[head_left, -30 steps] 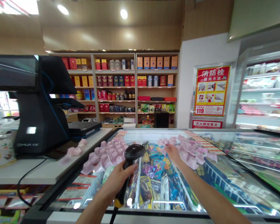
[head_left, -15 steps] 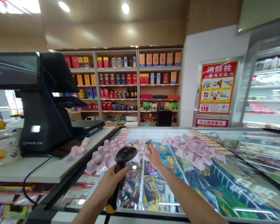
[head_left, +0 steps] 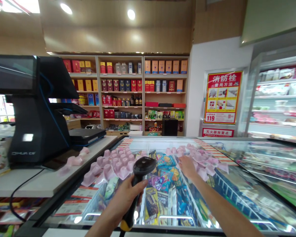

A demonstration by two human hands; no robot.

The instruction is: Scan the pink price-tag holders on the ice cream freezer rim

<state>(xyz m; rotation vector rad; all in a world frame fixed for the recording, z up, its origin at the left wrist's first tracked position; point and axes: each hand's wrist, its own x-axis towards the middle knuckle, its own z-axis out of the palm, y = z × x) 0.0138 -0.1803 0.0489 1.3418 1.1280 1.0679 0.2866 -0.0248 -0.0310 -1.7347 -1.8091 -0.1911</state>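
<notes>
My left hand (head_left: 130, 192) is closed around the handle of a black and yellow barcode scanner (head_left: 145, 166), its head tilted over the glass-topped freezer (head_left: 128, 140). Pale pink cup-shaped pieces (head_left: 118, 161) lie grouped on the glass to the left of the scanner. My right hand (head_left: 187, 167) reaches to the left edge of a second group of pink cup-shaped pieces (head_left: 203, 158). Its fingers are curled, and what they hold, if anything, is hard to make out. Under the glass, colourful ice cream packets (head_left: 151, 205) sit in white wire baskets.
A black point-of-sale terminal (head_left: 34, 131) stands on the white counter (head_left: 37, 186) at left, with more pink pieces (head_left: 77, 159) beside it. Behind the freezer, shelves (head_left: 166, 75) carry boxes and bottles. A refrigerated display (head_left: 277, 102) stands at right.
My right hand has moved right, from the left group of pink pieces to the right group. The view has turned slightly right, and the scanner is still in my left hand.
</notes>
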